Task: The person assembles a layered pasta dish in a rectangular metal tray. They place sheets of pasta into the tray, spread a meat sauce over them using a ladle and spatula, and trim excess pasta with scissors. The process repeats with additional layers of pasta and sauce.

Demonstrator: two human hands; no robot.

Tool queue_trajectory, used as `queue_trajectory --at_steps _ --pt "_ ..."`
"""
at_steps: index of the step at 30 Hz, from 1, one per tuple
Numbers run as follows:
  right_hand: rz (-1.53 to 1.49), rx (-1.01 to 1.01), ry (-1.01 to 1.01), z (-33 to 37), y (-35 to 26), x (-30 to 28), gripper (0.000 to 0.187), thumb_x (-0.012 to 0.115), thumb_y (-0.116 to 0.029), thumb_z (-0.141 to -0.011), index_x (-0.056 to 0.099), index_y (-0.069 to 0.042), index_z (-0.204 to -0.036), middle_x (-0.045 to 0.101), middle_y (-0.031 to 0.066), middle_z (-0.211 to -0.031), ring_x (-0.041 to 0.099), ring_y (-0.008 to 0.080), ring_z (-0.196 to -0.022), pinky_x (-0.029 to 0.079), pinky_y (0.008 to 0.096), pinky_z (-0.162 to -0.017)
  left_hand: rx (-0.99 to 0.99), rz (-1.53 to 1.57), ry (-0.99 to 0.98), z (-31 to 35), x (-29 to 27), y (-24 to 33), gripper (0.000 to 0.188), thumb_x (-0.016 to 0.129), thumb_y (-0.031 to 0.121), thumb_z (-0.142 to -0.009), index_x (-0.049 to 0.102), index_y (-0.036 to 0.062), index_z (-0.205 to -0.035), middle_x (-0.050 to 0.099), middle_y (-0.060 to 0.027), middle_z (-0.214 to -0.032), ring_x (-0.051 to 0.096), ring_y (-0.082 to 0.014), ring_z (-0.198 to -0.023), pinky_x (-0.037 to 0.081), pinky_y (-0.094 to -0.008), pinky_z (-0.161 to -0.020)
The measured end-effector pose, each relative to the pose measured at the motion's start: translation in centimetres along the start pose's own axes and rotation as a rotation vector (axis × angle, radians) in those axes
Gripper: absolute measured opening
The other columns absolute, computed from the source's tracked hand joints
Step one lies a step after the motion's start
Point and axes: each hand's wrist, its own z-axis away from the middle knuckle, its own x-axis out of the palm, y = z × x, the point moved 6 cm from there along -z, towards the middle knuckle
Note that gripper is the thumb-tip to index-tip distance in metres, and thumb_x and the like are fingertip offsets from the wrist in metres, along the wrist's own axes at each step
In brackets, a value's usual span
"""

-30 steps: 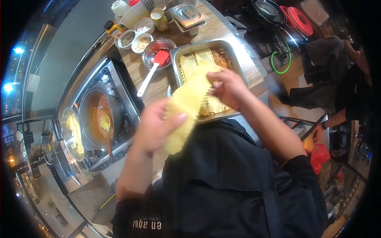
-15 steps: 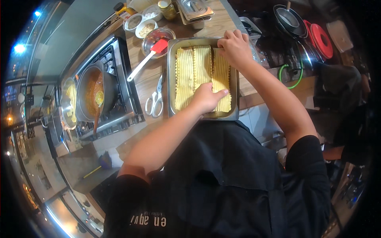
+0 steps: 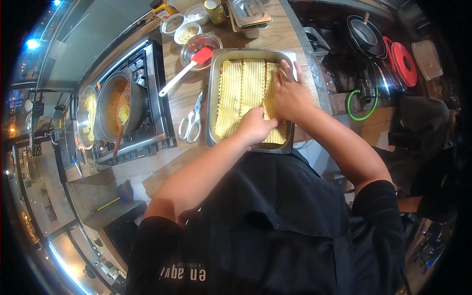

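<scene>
A deep rectangular metal baking pan (image 3: 215,93) on the counter holds three ridged, wavy-edged lasagna sheets (image 3: 229,98) laid lengthwise, side by side. My left hand (image 3: 256,126) is closed over the near part of the right sheet, its thumb against the pasta; its curled fingertips are partly hidden. Lying over the upper part of that same sheet (image 3: 280,132), my right hand (image 3: 291,93) has its fingers stretched out towards the pan's far right corner and grips nothing. Much of the right sheet is hidden beneath both hands.
White-handled scissors (image 3: 191,127) lie left of the pan. A red spatula (image 3: 201,55) rests across a glass bowl (image 3: 189,58). On the stove at left stands a pot of sauce (image 3: 102,110) with a wooden spoon. Small bowls (image 3: 188,35), a jar (image 3: 215,12) and metal containers (image 3: 248,13) line the back.
My right hand has come down from the pan's far rim onto the right sheet, its fingers straightening. That sheet now lies closer to the middle one. My left thumb has drawn in.
</scene>
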Motion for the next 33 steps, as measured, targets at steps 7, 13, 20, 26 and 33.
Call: queue_trajectory --at_steps 7,13,20,26,33 --pt "-0.125 0.046 0.06 -0.5 0.2 0.5 0.071 0.039 -0.027 -0.106 0.04 -0.003 -0.173 0.043 0.0167 -0.178 0.011 0.0321 -0.175 -0.008 0.0605 -0.138 0.068 -0.067 -0.008 -0.1 -0.3 -0.1 0.035 0.078 0.018 -0.103 0.074 -0.0048 -0.129 0.082 -0.0148 -0.113 0.079 -0.0212 -0.097 0.063 -0.0373 -0.085" --pt "-0.117 0.089 0.083 -0.9 -0.3 -0.2 0.071 0.042 -0.028 -0.105 0.04 -0.005 -0.173 0.039 0.0157 -0.18 0.017 0.0353 -0.173 -0.001 0.0612 -0.139 -0.039 0.081 -0.057 0.8 -0.7 0.0 0.036 0.078 0.018 -0.103 0.07 -0.0055 -0.128 0.08 -0.0136 -0.106 0.079 -0.0205 -0.089 0.069 -0.0362 -0.068" --pt "-0.19 0.17 0.134 -2.1 -0.3 0.6 0.073 0.052 -0.023 -0.102 0.041 -0.005 -0.171 0.048 0.0158 -0.173 0.028 0.0385 -0.169 0.018 0.0618 -0.136 0.054 -0.134 -0.042 0.6 -1.5 0.6 0.038 0.081 0.019 -0.102 0.069 -0.006 -0.128 0.079 -0.0151 -0.107 0.078 -0.022 -0.088 0.068 -0.0362 -0.069" --pt "-0.807 -0.235 0.272 5.3 1.5 -8.0 0.049 0.076 -0.017 -0.092 0.066 -0.006 -0.139 0.07 0.0178 -0.139 0.061 0.0374 -0.137 0.048 0.0498 -0.114 -0.092 0.515 -0.165 1.3 -0.8 -0.1 0.032 0.077 0.018 -0.108 0.068 -0.0019 -0.13 0.077 -0.0121 -0.115 0.079 -0.022 -0.096 0.069 -0.0382 -0.077" --pt "-0.879 -0.174 0.333 9.6 -1.4 -5.6 0.026 0.08 -0.011 -0.09 0.076 -0.009 -0.116 0.078 0.0144 -0.111 0.074 0.0393 -0.106 0.058 0.0505 -0.093 -0.152 0.632 -0.229 1.3 -1.7 0.3 0.022 0.067 0.017 -0.113 0.064 0.0011 -0.128 0.073 -0.0095 -0.116 0.075 -0.0191 -0.094 0.067 -0.0362 -0.083"
